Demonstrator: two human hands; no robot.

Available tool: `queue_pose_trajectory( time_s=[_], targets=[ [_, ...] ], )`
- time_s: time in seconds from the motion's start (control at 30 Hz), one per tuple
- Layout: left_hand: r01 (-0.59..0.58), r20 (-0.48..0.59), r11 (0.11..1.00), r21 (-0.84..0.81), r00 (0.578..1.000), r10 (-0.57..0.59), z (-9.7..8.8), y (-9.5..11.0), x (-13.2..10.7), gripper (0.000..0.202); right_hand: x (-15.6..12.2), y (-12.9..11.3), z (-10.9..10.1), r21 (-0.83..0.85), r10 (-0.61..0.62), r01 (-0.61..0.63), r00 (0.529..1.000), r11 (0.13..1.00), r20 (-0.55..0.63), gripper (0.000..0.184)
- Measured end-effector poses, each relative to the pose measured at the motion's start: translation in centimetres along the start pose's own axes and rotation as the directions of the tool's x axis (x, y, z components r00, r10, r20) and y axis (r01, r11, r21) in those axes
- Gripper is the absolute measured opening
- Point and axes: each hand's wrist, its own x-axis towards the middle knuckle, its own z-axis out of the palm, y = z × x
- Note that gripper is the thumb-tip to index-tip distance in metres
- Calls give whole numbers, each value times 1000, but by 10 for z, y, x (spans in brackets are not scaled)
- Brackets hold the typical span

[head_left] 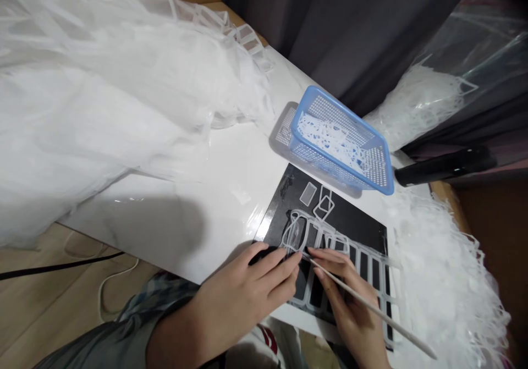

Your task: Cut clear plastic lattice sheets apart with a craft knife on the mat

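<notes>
A black board (363,215) lies on the white table, with a translucent sheet of frame-shaped cut-outs (350,249) over its front half. My right hand (352,297) grips a thin pale stick (383,317); the stick's tip meets the sheet, and its long end points to the lower right. Beside it, my left hand (251,286) rests palm down, fingers stretched out over the sheet's left edge near a loose rounded strip loop (293,231). Above the sheet on the board lie a small translucent rectangle (308,193) and a couple of thin loose frames (324,207).
A blue basket (342,176) holding small white cut pieces stands behind the board. Large translucent sheets (103,99) pile up at left. Tangled white scrap strips (449,281) heap at right, near a black cylinder (449,166) and a clear bag of scraps (421,102).
</notes>
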Motion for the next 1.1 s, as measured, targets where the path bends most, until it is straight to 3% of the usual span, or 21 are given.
queue_pose_trajectory(
  time_s=[0.3, 0.4, 0.57, 0.67, 0.73, 0.8, 0.87, 0.9, 0.97, 1.1],
  targets=[
    [8, 14, 1000, -15, 1000, -8, 0, 2, 1, 30, -8, 8, 10, -332, -187, 184, 982, 925, 22, 29],
    [8, 24, 1000, -15, 1000, -8, -1, 1, 2, 29, -9, 9, 9, -374, -167, 145, 986, 916, -26, 29],
    [-7, 36, 1000, -24, 999, 8, -1, 0, 2, 28, -4, 11, -4, -423, -50, -75, 960, 903, -276, 21],
    [-9, 54, 999, -33, 998, 10, -1, 0, 1, 29, 0, 11, -16, -384, -5, -221, 862, 896, -507, 18],
    [-9, 60, 999, -39, 998, 11, -2, 0, 0, 29, 1, 9, -21, -269, 55, -260, 806, 927, -590, 15],
    [-4, 66, 999, -41, 998, 7, -2, 0, 1, 28, 1, 7, -23, -153, 112, -210, 866, 966, -487, 13],
    [-1, 66, 999, -40, 998, 4, -1, 0, 2, 28, 0, 4, -20, -85, 110, -136, 961, 987, -253, 13],
    [0, 65, 999, -40, 998, 3, -1, 0, 2, 28, 0, 2, -17, -64, 99, -109, 985, 992, -142, 13],
    [1, 55, 999, -38, 998, 1, -1, 0, 2, 27, -1, 0, -10, -37, 81, -81, 997, 996, 0, 14],
    [3, 42, 999, -36, 999, -1, -1, 0, 2, 27, -2, 0, -1, -44, 22, -19, 996, 999, 83, 20]
  ],
)
